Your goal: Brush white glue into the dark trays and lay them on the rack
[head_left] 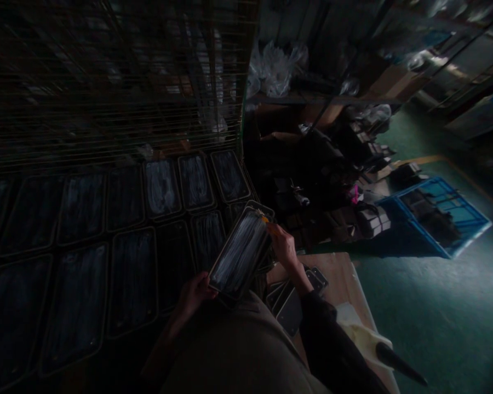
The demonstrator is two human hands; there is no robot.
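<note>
In the dim light, my left hand [198, 291] grips the lower left corner of a dark rectangular panel [239, 251] with rounded corners and a pale rim. Whitish streaks run along its face, and it tilts in front of my body. My right hand [284, 247] is closed on a small brush [264, 218], of which an orange part shows. The brush's tip touches or hovers over the panel's upper right end; I cannot tell which. More streaked panels [162, 186] lie in rows to the left, some of them darker.
Dark plates [290, 313] are piled on a wooden table [345, 273] by my right arm. A cream-coloured object [363, 338] with a black handle lies there too. Wire mesh [119, 98] rises behind the panels. A blue crate [472, 224] stands on the green floor [443, 295].
</note>
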